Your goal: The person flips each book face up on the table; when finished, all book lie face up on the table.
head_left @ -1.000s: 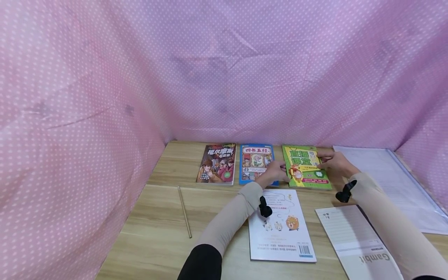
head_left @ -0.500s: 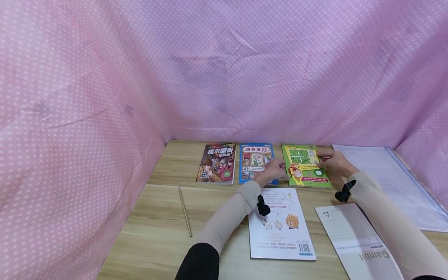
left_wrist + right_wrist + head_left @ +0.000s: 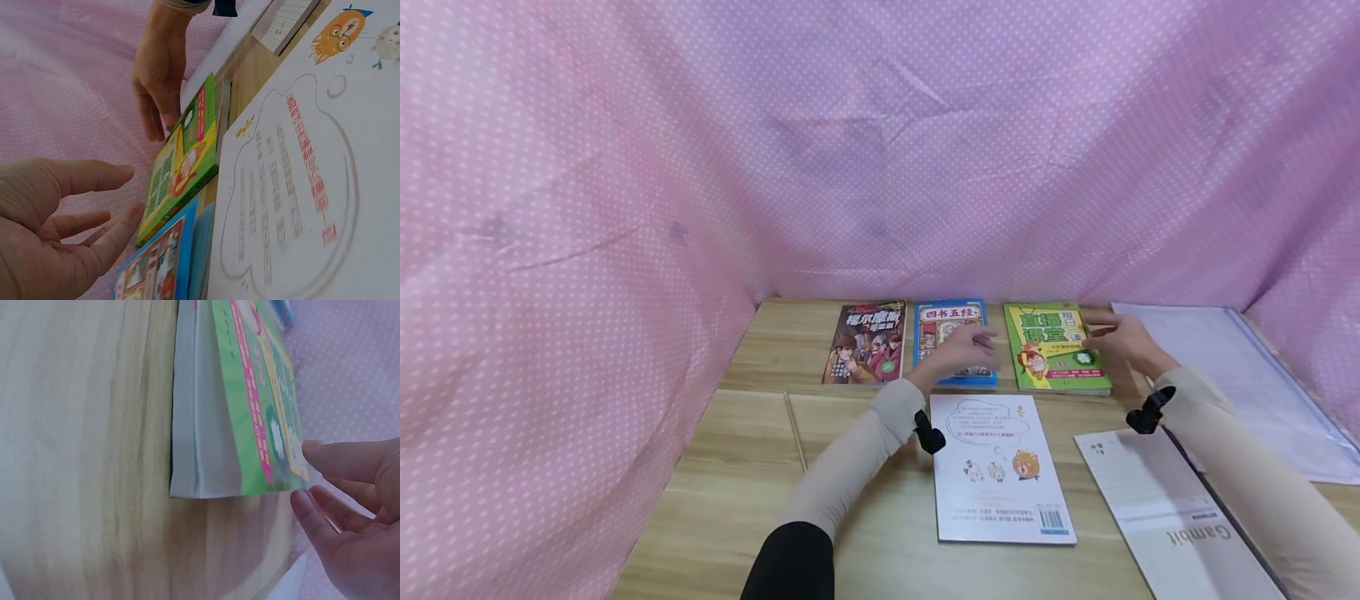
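Observation:
My left hand [image 3: 957, 352] hovers over the blue comic-covered book [image 3: 973, 377], fingers extended and apart, holding nothing. In the left wrist view, this left hand [image 3: 56, 225] has a gap between thumb and fingers. The green-and-yellow book [image 3: 1054, 350] lies flat to the right of the blue one. At its right edge is my right hand [image 3: 1126, 340], with thumb and fingers fairly straight. The right wrist view puts the right thumb and fingertips [image 3: 319, 453] right by the edge of the green book [image 3: 250, 425]; whether they touch it is hard to tell.
A dark detective-cover book [image 3: 865, 346] lies at the back left. Nearer are a white book [image 3: 1000, 508] with cartoon animals, a Gambit notebook [image 3: 1187, 517] and a thin rod [image 3: 793, 429]. A clear plastic folder [image 3: 1247, 375] lies at right. Pink dotted cloth [image 3: 880, 167] hangs behind.
My left hand has left the green book's left edge and moved left over the blue book. My right hand has shifted slightly right at the green book's edge. The books keep their places.

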A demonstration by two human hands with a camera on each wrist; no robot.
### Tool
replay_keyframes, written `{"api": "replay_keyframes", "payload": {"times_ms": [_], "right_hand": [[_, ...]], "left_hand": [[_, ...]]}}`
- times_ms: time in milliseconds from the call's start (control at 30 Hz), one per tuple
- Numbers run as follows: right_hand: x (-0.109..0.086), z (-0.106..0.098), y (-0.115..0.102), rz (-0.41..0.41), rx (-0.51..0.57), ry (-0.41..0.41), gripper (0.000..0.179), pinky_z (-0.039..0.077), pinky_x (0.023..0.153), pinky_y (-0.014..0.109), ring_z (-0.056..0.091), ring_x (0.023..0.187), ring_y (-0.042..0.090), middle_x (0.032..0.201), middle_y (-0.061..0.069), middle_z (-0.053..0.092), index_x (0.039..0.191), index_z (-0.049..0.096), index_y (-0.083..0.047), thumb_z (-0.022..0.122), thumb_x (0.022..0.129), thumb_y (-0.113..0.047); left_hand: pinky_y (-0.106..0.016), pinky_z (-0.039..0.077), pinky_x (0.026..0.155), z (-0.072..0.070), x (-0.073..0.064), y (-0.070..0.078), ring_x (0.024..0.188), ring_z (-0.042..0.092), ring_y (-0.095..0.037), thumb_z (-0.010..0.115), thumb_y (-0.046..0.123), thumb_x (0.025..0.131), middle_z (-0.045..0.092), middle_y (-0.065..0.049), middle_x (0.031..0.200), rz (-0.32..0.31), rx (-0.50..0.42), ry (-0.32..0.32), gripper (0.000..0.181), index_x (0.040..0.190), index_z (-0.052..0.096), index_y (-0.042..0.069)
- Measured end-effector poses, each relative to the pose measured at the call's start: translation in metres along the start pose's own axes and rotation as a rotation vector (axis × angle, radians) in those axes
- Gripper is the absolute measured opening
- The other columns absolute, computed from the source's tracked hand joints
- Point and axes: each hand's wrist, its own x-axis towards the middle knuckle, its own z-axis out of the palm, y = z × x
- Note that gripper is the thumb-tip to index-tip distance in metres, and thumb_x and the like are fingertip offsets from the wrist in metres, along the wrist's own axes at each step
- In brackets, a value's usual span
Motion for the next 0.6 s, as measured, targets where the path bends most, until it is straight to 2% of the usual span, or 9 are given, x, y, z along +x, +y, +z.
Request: {"api": "replay_keyframes", "payload": {"times_ms": [200,300,400,533,600], "right_hand": [[-0.014,-0.002,-0.009,-0.082,-0.035,0.029,0.063,0.041,0.112,0.064,0.037,0.138,0.054,0.154,0.039,0.031,0.154,0.036,0.004,0.063,0.099,-0.013],[-0.022,-0.002,-0.013,-0.141,-0.037,0.024,0.062,0.043,0.111,0.062,0.042,0.137,0.053,0.152,0.038,0.037,0.152,0.038,0.005,0.065,0.099,-0.014],[-0.028,0.000,-0.017,-0.219,-0.051,0.007,0.060,0.055,0.104,0.038,0.049,0.133,0.052,0.149,0.035,0.045,0.149,0.043,0.007,0.067,0.098,-0.013],[-0.037,0.008,-0.025,-0.301,-0.078,-0.041,0.056,0.054,0.085,0.012,0.058,0.126,0.046,0.143,0.032,0.054,0.144,0.051,0.007,0.071,0.096,-0.013],[-0.041,0.013,-0.028,-0.331,-0.073,-0.071,0.054,0.055,0.084,0.014,0.063,0.121,0.040,0.140,0.031,0.057,0.141,0.053,0.008,0.073,0.094,-0.011]], "left_hand": [[-0.029,0.060,0.089,-0.019,-0.021,-0.001,0.111,0.067,-0.022,0.080,0.002,0.084,0.065,-0.016,0.127,-0.016,0.084,0.011,0.065,0.144,0.055,0.005],[-0.027,0.060,0.090,-0.028,-0.033,-0.005,0.111,0.068,-0.026,0.079,0.000,0.085,0.065,-0.020,0.127,-0.016,0.107,-0.018,0.062,0.142,0.056,0.001],[-0.029,0.059,0.092,-0.037,-0.045,-0.011,0.112,0.068,-0.028,0.079,0.001,0.085,0.065,-0.023,0.128,-0.004,0.137,-0.069,0.062,0.142,0.055,-0.002],[-0.030,0.060,0.092,-0.050,-0.061,-0.020,0.111,0.068,-0.027,0.079,0.002,0.086,0.065,-0.022,0.128,-0.006,0.176,-0.095,0.059,0.140,0.056,-0.002],[-0.031,0.060,0.093,-0.055,-0.068,-0.025,0.110,0.068,-0.027,0.078,0.001,0.086,0.065,-0.021,0.127,-0.015,0.180,-0.092,0.057,0.139,0.057,-0.002]]}}
